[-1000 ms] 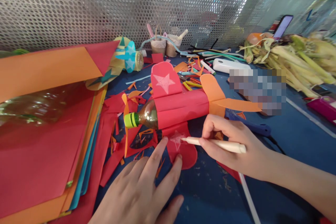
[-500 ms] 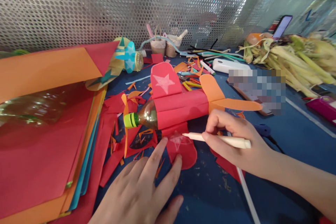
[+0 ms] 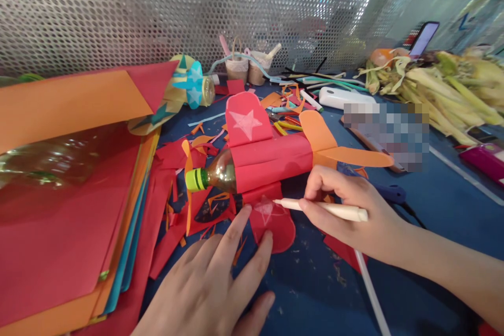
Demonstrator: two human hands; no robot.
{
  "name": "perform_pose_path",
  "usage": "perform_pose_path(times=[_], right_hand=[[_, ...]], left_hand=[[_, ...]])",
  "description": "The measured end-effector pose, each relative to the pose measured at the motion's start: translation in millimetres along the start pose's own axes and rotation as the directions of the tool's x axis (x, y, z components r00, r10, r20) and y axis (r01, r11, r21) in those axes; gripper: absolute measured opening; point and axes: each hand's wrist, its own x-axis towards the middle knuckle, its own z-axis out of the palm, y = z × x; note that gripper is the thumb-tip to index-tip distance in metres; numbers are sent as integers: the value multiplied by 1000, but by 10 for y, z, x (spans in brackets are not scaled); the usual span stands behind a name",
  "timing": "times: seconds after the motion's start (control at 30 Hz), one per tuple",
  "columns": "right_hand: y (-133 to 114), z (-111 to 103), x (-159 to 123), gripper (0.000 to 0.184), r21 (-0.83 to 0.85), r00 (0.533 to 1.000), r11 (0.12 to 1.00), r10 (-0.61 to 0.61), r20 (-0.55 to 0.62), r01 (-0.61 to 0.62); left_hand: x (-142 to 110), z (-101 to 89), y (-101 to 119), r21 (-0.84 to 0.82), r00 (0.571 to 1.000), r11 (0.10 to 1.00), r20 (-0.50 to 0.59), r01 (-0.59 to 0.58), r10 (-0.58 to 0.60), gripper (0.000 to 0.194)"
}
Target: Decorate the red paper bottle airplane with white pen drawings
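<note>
A toy plane made from a bottle (image 3: 222, 172) wrapped in red paper (image 3: 275, 163) lies on the table, its green cap (image 3: 196, 179) to the left. Its far wing (image 3: 247, 121) bears a whitish star; a paler star marks the near wing (image 3: 281, 231). My left hand (image 3: 220, 273) lies with fingers spread, two fingertips pressing the near wing. In my right hand (image 3: 346, 210) is a cream marker (image 3: 331, 209), pinched between thumb and fingers, its tip at the near star. Orange paper tail pieces (image 3: 317, 134) stick out at the right end.
Stacked coloured paper (image 3: 71, 231) with a clear bottle (image 3: 51, 163) fills the left. Paper scraps (image 3: 169, 210) surround the plane. A blue-handled tool (image 3: 389, 193), a white device (image 3: 346, 97) and corn husks (image 3: 441, 89) are at right. Perforated metal (image 3: 157, 16) stands behind.
My right hand and the marker have shifted very slightly left, with the tip still at the near star. My left hand stays in place on the wing.
</note>
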Motion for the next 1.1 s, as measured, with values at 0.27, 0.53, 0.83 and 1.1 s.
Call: perform_pose_path(times=[0.27,0.53,0.83,1.1], right_hand=[[-8,-10,7,19,17,1000,1000,10,11,-10],[-12,-12,8,18,31,999,999,25,29,-26],[-14,-13,-2,19,12,999,1000,28,18,-28],[-23,-15,7,20,7,999,999,36,17,-36]], left_hand=[[10,28,11,12,1000,1000,-11,12,-12,40],[3,22,5,3,1000,1000,-2,0,0,41],[10,23,1,4,1000,1000,8,17,-17,40],[-12,30,13,-16,999,999,1,34,-34,40]])
